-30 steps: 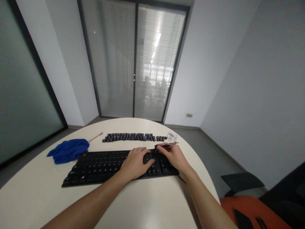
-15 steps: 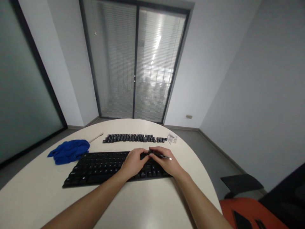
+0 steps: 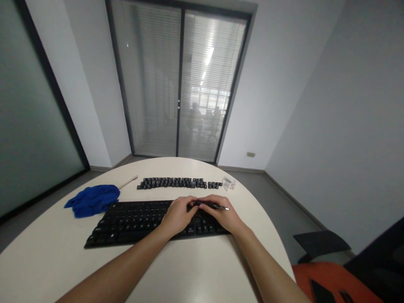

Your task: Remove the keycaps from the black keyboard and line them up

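Note:
A black keyboard (image 3: 135,221) lies on the round table, running under both hands. My left hand (image 3: 180,213) rests over its right half, with fingers bent and thumb and fingertips close together; whatever may be between them is hidden. Facing it, my right hand (image 3: 222,212) is closed around a slim dark pen-like tool (image 3: 220,207). The tool's shiny end sticks out past the back of the hand, while its other end is hidden between the fingertips of the two hands. The hands touch or nearly touch at the fingertips.
Several loose black keycaps (image 3: 176,182) stand in rows behind the keyboard. A crumpled clear plastic piece (image 3: 228,182) sits at their right end. A blue cloth (image 3: 93,200) and a thin pale stick (image 3: 128,182) lie at the left. An orange-seated chair (image 3: 328,275) stands right of the table (image 3: 186,269).
My right hand's fingers have closed in slightly toward my left hand. The tool stays in the right hand. The whole view has shifted a little, and the keyboard looks otherwise the same.

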Demonstrator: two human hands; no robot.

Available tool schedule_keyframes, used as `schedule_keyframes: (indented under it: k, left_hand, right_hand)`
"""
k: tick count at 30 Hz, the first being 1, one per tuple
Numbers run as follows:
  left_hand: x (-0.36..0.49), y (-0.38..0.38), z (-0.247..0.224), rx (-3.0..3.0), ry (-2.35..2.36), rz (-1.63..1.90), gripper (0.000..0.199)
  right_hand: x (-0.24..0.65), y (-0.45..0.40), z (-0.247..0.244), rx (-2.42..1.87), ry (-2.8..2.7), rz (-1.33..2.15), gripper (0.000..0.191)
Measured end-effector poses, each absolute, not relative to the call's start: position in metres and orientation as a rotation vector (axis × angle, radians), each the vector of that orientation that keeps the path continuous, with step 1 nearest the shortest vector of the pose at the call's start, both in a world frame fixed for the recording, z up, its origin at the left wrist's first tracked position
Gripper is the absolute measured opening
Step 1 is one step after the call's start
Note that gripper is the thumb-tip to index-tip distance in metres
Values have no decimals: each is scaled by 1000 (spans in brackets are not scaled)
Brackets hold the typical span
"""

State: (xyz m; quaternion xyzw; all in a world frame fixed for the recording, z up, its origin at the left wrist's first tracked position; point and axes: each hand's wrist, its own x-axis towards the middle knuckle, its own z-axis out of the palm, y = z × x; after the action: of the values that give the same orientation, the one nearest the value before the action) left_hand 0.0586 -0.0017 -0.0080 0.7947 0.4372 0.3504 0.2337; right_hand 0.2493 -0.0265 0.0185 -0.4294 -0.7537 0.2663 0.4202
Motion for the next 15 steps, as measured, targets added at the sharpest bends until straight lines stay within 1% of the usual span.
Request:
schedule_keyframes:
  k: [6, 12, 15]
  left_hand:
    - [60, -1, -9, 2165, 1221, 948, 20]
    - [61, -2, -5, 2162, 1256, 933, 22]
    - [61, -2, -4, 2143, 1271, 919, 25]
  right_hand:
    - [248, -21, 11, -1155, -1713, 697, 24]
    - [248, -23, 14, -1061, -1817, 552, 21]
    - [248, -24, 14, -1022, -1850, 522, 16]
